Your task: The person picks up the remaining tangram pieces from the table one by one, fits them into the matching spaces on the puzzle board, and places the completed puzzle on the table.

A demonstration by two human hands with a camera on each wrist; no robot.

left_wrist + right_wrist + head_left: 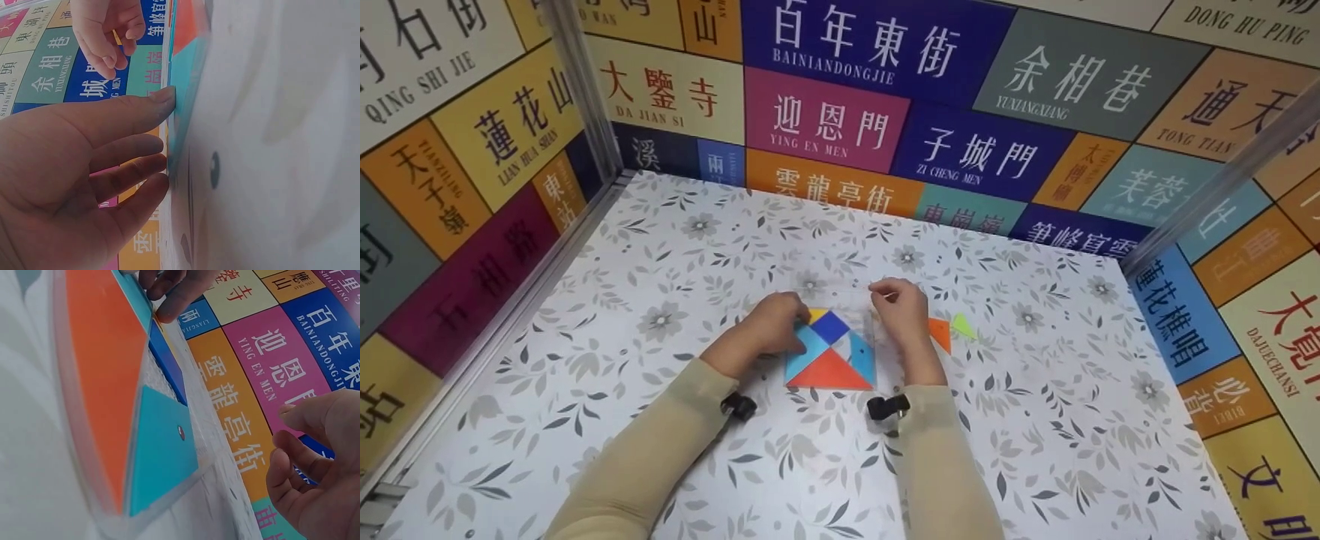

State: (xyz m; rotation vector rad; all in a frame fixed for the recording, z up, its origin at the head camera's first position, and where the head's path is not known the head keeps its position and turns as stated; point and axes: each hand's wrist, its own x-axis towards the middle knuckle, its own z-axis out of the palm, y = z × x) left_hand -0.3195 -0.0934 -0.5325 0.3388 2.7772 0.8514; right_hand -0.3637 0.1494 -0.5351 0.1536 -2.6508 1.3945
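A clear flat tray (pixel 107 517) holds tangram pieces: an orange-red triangle (pixel 831 371), a light blue piece (pixel 799 364) on the left, a dark blue square (pixel 830 327), a yellow piece (pixel 814 313) and a turquoise piece with a small dark dot (pixel 163 455). My left hand (pixel 769 326) rests at the tray's left side. Its thumb touches the edge by the light blue piece, and the other fingertips lie along the same edge. Raised just above the tray's right side is my right hand (pixel 901 311), fingers loosely bent, with nothing visible between thumb and fingers (pixel 281 464).
On the tabletop right of the tray lie an orange piece (pixel 940 332) and a lime green piece (pixel 963 325), the former partly behind my right wrist. A flower-patterned cover (pixel 660 322) spans the table. Panels with printed signs (pixel 825 120) stand around it.
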